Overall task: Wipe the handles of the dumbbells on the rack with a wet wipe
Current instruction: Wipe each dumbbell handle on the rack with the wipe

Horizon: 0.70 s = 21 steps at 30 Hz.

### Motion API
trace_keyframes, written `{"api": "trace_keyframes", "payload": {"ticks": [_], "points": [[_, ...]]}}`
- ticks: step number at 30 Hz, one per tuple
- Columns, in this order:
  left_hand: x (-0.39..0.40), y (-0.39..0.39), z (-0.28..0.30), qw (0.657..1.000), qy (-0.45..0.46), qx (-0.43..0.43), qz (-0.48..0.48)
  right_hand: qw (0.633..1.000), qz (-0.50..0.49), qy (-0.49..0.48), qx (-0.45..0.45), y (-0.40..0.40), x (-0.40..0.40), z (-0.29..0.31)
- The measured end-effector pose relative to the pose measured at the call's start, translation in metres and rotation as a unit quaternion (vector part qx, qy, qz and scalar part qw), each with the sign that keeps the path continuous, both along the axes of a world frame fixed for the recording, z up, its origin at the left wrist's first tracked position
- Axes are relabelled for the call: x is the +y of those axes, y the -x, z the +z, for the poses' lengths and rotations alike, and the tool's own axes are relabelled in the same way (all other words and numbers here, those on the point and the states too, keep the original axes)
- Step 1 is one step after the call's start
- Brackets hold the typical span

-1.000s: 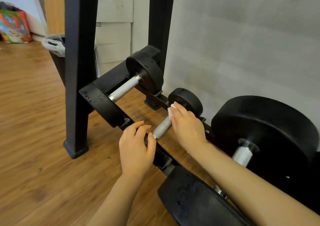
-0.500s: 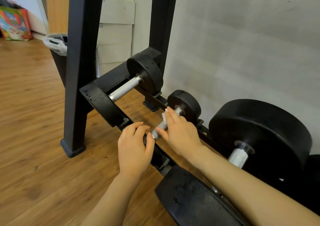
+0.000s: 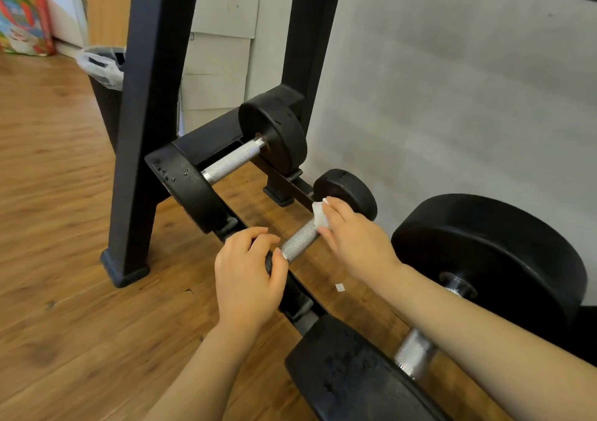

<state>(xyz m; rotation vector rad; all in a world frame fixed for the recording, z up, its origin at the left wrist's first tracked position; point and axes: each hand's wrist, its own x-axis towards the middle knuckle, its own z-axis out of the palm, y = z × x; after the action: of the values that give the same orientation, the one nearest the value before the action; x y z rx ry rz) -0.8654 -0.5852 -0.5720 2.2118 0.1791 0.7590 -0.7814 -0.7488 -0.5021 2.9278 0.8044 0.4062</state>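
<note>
1. Sliding back toward the far head, the right hand (image 3: 352,242) is pinching the wet wipe (image 3: 319,215) around the small dumbbell's handle (image 3: 298,242).
2. Fingers curled, the left hand (image 3: 247,278) is gripping the near head on the rack (image 3: 290,294).
3. Soft and limp, the wipe is likely dragging on the knurling; wrapping it round suits best.

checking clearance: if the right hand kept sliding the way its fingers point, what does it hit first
Likely the small dumbbell's far head: the right hand, holding the wipe on the handle, points along it; depth unclear.
</note>
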Motion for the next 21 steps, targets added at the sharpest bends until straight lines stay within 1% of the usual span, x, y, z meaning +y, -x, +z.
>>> {"api": "trace_keyframes", "payload": {"ticks": [9, 12, 14, 15, 16, 19, 21], "points": [[0.000, -0.001, -0.002, 1.000, 0.009, -0.004, 0.004, 0.989, -0.016, -0.145, 0.036, -0.009, 0.004, -0.019], [0.000, -0.002, -0.003, 1.000, 0.010, -0.004, 0.004, 0.989, 0.013, -0.142, 0.029, -0.006, 0.006, -0.018], [-0.001, -0.002, -0.002, 1.000, 0.011, 0.000, 0.006, 0.991, 0.049, -0.121, 0.039, 0.000, 0.008, -0.019], [-0.001, -0.002, -0.002, 1.000, 0.011, 0.003, 0.006, 0.992, 0.052, -0.107, 0.036, 0.002, 0.008, -0.020], [-0.001, -0.002, -0.002, 1.000, 0.012, 0.004, 0.006, 0.994, 0.038, -0.102, 0.024, 0.001, 0.007, -0.020], [-0.001, -0.001, -0.001, 1.000, 0.013, 0.007, 0.002, 0.991, -0.017, -0.134, -0.011, -0.004, 0.004, -0.020], [-0.001, -0.001, 0.000, 1.000, 0.011, 0.011, 0.000, 0.991, 0.009, -0.135, 0.000, -0.002, 0.007, -0.022]]}}
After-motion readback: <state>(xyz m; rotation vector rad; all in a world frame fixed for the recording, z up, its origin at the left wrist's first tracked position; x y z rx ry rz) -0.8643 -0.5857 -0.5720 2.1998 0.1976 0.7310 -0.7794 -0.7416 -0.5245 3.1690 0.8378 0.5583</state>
